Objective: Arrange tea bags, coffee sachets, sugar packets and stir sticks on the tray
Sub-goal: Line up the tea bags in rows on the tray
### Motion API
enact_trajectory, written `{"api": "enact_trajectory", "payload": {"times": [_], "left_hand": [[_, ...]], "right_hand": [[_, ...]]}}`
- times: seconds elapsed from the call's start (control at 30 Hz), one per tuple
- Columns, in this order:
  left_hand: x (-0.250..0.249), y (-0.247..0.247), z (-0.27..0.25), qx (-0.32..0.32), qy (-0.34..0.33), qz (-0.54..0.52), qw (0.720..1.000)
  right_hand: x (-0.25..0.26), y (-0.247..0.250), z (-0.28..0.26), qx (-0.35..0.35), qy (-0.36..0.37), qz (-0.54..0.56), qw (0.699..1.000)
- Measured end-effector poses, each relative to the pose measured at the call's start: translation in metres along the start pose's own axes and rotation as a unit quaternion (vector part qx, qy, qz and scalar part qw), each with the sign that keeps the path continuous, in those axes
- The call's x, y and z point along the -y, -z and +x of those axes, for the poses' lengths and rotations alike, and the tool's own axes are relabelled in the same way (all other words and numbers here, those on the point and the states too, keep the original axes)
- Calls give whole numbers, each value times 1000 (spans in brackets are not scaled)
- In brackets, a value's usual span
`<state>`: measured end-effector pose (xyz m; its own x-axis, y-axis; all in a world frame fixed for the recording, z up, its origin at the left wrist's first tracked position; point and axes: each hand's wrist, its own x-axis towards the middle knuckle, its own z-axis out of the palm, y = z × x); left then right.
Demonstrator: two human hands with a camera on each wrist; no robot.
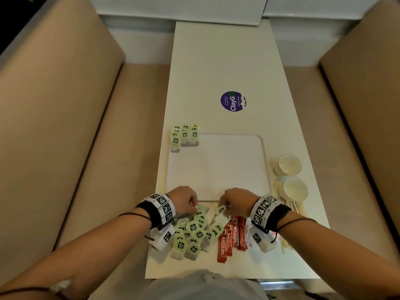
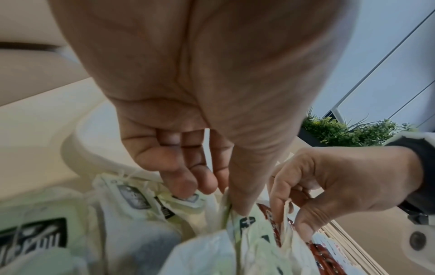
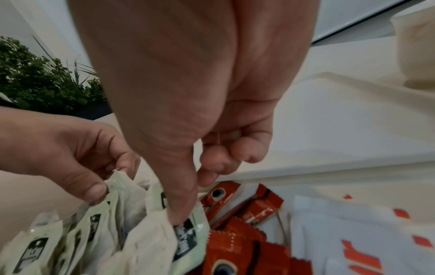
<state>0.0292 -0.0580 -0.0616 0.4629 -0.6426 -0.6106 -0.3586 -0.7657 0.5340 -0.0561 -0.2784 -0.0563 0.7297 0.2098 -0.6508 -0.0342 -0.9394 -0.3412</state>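
Note:
A loose pile of green-tagged tea bags [image 1: 193, 231] lies on the table just in front of the white tray [image 1: 216, 167]. My left hand [image 1: 194, 205] pinches a tea bag [image 2: 249, 223] at the pile's far edge between thumb and fingers. My right hand [image 1: 224, 207] pinches another tea bag [image 3: 188, 236] by its top. The two hands are close together. Three short rows of tea bags [image 1: 185, 137] sit at the tray's far left corner. Red coffee sachets [image 1: 231, 238] lie right of the pile, with white sugar packets [image 3: 353, 232] beside them. Wooden stir sticks [image 1: 295, 207] lie at the right.
Two paper cups [image 1: 289, 164] [image 1: 295, 188] stand right of the tray. A round purple sticker [image 1: 233, 101] is on the white table [image 1: 216, 61] beyond it. Beige bench seats [image 1: 65, 126] flank the table on both sides. More stir sticks [image 1: 285, 245] lie near the front right.

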Motion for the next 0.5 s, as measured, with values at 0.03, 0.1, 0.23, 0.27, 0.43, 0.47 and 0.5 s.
{"api": "enact_trajectory", "payload": {"times": [0.03, 0.1, 0.23, 0.27, 0.43, 0.47, 0.5], "left_hand": [[0, 0, 0, -3, -1, -2, 1000], [1, 1, -1, -10, -4, -11, 1000], [5, 4, -1, -18, -13, -49, 999], [6, 4, -1, -23, -17, -61, 998], [8, 7, -1, -49, -10, -123, 991], [8, 8, 1, -50, -4, -147, 988], [9, 9, 1, -48, 4, -177, 983]], "right_hand": [[0, 0, -2, -1, -5, -1, 1000], [-1, 1, -5, -3, -12, -7, 1000], [-5, 4, -9, 3, -20, -9, 1000], [-6, 4, -10, 5, -23, -5, 1000], [-9, 13, -10, -2, 3, 40, 999], [-8, 17, -10, -7, 14, 45, 999], [-7, 22, -10, -13, 24, 50, 998]]}}
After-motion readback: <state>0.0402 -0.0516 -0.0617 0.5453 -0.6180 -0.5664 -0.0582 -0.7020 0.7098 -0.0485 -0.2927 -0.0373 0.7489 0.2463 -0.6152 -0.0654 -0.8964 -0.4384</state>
